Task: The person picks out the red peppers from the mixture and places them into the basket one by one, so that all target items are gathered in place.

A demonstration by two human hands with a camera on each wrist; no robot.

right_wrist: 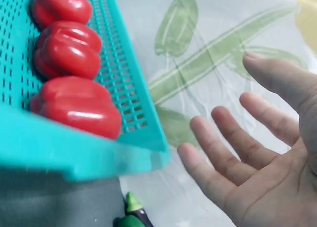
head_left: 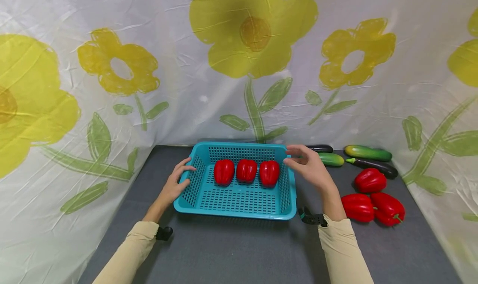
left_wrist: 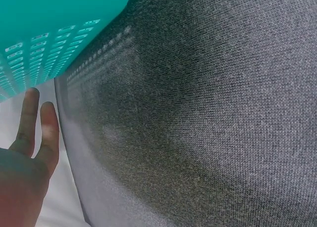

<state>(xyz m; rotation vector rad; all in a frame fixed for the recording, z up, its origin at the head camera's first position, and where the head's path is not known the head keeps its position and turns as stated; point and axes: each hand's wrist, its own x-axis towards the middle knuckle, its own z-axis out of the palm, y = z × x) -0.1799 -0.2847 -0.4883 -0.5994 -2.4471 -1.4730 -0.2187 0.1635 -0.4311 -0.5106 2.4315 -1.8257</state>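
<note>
A turquoise perforated plastic basket [head_left: 235, 211] sits on the dark table, with three red bell peppers lined up inside: a left one [head_left: 224, 172], a middle one [head_left: 246, 170] and a right one [head_left: 269, 173]. My left hand [head_left: 174, 184] is at the basket's left side, its fingertips overlapping the rim in the head view. Two of its fingers [left_wrist: 48, 128] look nearly straight beside the basket wall in the left wrist view. Near the right rim, my right hand [head_left: 310, 167] has its fingers spread and loosely bent. The right wrist view shows this palm [right_wrist: 267, 172] holding nothing.
Right of the basket lie more red bell peppers [head_left: 370, 180], a green cucumber-like vegetable [head_left: 367, 153], another green one [head_left: 331, 159], a dark eggplant [head_left: 373, 166] and a second dark vegetable [head_left: 320, 148]. A flower-printed white curtain [head_left: 179, 109] hangs behind the table.
</note>
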